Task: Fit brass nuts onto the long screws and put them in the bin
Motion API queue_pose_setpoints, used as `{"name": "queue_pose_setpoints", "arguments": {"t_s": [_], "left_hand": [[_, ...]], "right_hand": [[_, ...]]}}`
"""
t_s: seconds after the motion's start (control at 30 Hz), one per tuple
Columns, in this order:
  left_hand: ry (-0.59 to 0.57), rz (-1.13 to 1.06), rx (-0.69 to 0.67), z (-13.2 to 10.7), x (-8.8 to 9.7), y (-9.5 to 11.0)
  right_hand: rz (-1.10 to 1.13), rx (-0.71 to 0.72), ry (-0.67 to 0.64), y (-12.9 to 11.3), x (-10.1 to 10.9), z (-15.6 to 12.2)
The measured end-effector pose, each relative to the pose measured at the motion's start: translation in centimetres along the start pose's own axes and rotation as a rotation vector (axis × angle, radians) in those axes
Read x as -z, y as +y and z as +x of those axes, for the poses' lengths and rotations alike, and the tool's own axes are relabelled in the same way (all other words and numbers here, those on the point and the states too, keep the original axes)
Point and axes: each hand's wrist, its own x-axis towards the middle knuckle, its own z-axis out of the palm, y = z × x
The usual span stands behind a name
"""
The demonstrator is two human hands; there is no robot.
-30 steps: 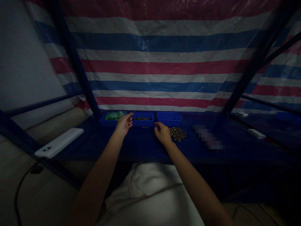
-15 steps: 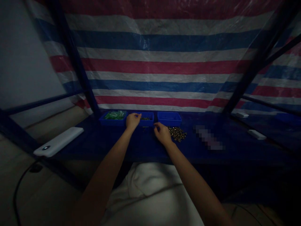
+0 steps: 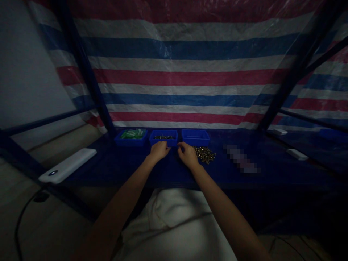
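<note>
My left hand (image 3: 160,150) rests on the dark blue table just in front of the middle blue tray (image 3: 163,137), which holds thin dark screws. Its fingers are curled together; what they hold, if anything, is too small to see. My right hand (image 3: 187,154) sits close beside it, fingers pinched, next to a heap of small brass-coloured parts (image 3: 205,154). The left blue tray (image 3: 131,137) holds green pieces. The right blue tray (image 3: 195,137) looks bare inside.
A white power bank (image 3: 67,165) lies at the table's left edge. Dark blue frame posts (image 3: 94,90) rise at both sides before a red, white and blue striped tarp. Small white blocks (image 3: 297,154) lie far right. A blurred patch sits right of the brass heap.
My left hand came from above the left tray, passed over the middle tray, and dropped to the table beside my right hand. The right hand barely moved.
</note>
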Motion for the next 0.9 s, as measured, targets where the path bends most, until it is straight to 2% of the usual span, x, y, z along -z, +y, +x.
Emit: {"name": "queue_pose_setpoints", "arguments": {"t_s": [0.13, 0.33, 0.47, 0.6, 0.8, 0.9], "left_hand": [[-0.118, 0.056, 0.038, 0.0, 0.0, 0.1], [-0.287, 0.144, -0.003, -0.7, 1.8, 0.5], [-0.315, 0.113, -0.030, -0.9, 2.6, 0.0], [-0.278, -0.065, -0.053, -0.7, 2.5, -1.0], [-0.247, -0.555, -0.077, -1.2, 1.6, -2.1], [-0.208, -0.705, -0.071, -1.4, 1.1, -2.6]], "right_hand": [[-0.006, -0.006, -0.002, -0.1, 0.1, 0.0], [-0.005, 0.005, -0.001, -0.1, 0.1, -0.1], [0.011, 0.016, 0.005, 0.0, 0.0, 0.0], [0.017, 0.017, -0.001, 0.0, 0.0, 0.0], [0.007, 0.022, -0.006, 0.0, -0.1, 0.0], [0.014, 0.023, -0.014, 0.0, 0.0, 0.0]]}}
